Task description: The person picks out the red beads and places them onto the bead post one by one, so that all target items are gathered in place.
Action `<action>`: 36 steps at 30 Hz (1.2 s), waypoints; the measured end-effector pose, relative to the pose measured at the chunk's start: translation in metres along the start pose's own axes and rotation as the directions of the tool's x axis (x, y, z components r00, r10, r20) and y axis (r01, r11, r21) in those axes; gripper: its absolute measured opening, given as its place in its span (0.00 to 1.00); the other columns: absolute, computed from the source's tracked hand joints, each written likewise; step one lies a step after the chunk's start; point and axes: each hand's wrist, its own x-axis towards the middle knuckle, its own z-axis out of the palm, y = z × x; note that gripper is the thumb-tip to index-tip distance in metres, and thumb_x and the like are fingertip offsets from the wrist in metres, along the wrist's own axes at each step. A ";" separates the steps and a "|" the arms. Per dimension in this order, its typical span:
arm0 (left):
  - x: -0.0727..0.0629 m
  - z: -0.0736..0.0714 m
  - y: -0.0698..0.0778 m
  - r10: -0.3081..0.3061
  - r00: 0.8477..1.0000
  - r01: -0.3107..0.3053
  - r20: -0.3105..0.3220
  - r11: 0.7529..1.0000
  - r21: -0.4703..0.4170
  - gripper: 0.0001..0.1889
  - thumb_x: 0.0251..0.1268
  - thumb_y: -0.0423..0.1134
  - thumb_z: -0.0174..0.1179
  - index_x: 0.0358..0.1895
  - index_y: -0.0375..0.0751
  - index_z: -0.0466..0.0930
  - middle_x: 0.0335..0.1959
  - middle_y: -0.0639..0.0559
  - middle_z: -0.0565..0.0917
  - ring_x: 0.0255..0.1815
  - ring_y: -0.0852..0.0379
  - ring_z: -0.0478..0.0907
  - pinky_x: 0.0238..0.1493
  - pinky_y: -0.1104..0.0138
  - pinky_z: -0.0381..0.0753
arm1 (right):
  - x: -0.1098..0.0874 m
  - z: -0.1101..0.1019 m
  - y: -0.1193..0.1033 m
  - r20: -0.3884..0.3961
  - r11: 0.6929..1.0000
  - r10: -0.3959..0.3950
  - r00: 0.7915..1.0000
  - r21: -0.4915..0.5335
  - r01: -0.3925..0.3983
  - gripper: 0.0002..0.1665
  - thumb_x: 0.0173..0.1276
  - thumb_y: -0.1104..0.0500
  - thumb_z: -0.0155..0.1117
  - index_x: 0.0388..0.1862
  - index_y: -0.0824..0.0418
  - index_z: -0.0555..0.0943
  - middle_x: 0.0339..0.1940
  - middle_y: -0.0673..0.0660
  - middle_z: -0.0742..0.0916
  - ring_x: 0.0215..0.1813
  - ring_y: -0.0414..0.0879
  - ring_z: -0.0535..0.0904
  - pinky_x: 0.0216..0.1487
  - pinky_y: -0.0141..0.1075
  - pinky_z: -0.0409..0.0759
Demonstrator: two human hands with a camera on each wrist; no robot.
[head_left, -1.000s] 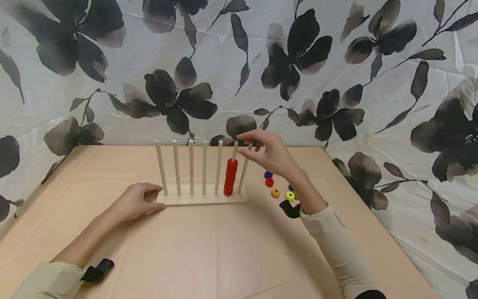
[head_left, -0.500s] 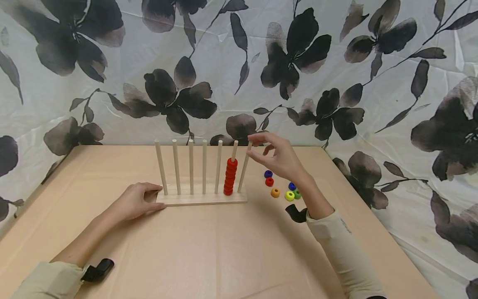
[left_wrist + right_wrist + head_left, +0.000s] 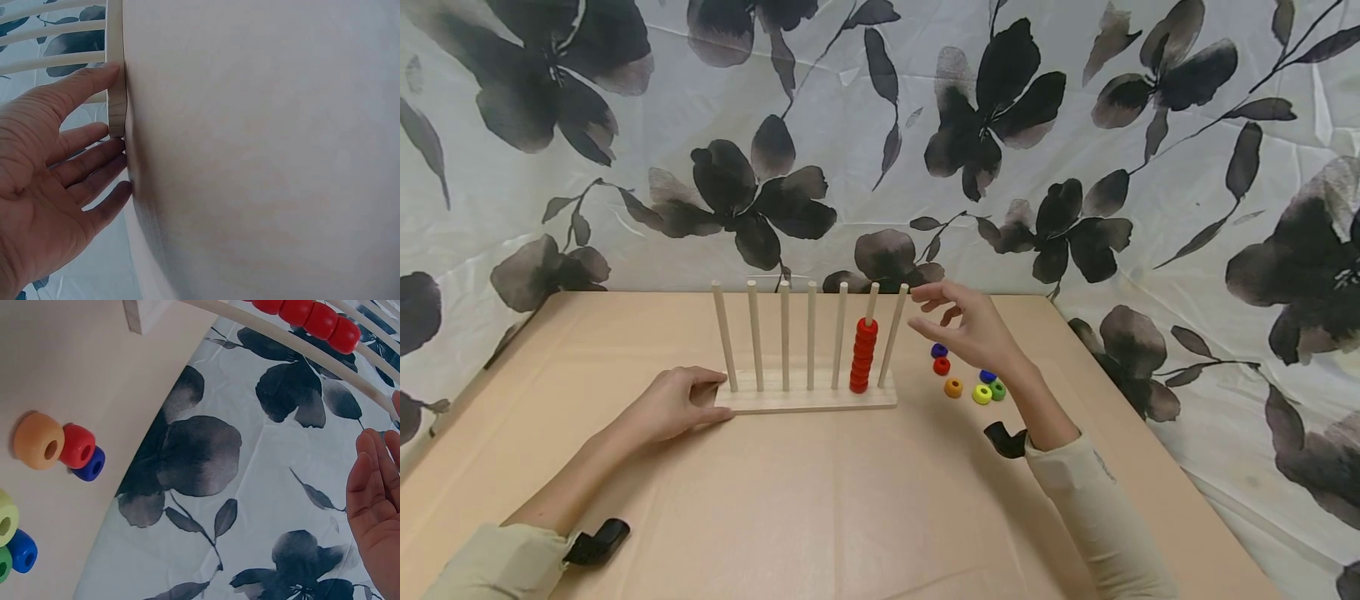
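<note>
A wooden peg rack [image 3: 805,402] stands on the table, with several upright pegs along its base. Red beads [image 3: 863,357] are stacked on the second peg from the right; the other pegs are bare. My left hand [image 3: 668,404] holds the rack's left end, thumb along the front edge and fingertips at the end, as the left wrist view also shows. My right hand [image 3: 966,321] is raised just right of the rightmost peg [image 3: 892,335], its fingers loosely bent and holding nothing. In the right wrist view, the fingers [image 3: 375,487] are apart from the peg.
Loose beads lie right of the rack: an orange bead [image 3: 953,387], a red bead [image 3: 941,366], a yellow-green bead [image 3: 981,394], a green bead [image 3: 997,390] and two blue ones. A flowered cloth [image 3: 880,125] hangs behind the table [image 3: 820,500].
My right hand has moved from above the second peg from the right, past the rightmost peg, to its right side. My left hand and the rack have stayed in place.
</note>
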 end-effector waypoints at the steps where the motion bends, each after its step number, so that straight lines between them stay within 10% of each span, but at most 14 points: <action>1: 0.000 0.000 0.000 0.000 1.000 0.000 0.000 1.000 0.001 0.34 0.52 0.45 0.80 0.56 0.21 0.81 0.54 0.26 0.83 0.60 0.26 0.76 0.61 0.38 0.74 | -0.001 0.001 0.001 0.002 1.000 0.002 1.000 -0.003 -0.002 0.22 0.68 0.58 0.74 0.58 0.62 0.82 0.57 0.57 0.87 0.55 0.50 0.83 0.52 0.46 0.84; 36: 0.000 0.000 0.000 -0.004 1.000 0.004 0.001 1.000 0.011 0.35 0.53 0.45 0.80 0.56 0.21 0.80 0.55 0.26 0.83 0.60 0.27 0.76 0.62 0.38 0.74 | -0.037 0.013 0.050 0.060 0.990 0.140 0.988 -0.004 -0.140 0.22 0.66 0.58 0.75 0.57 0.62 0.83 0.52 0.56 0.88 0.54 0.59 0.83 0.49 0.49 0.84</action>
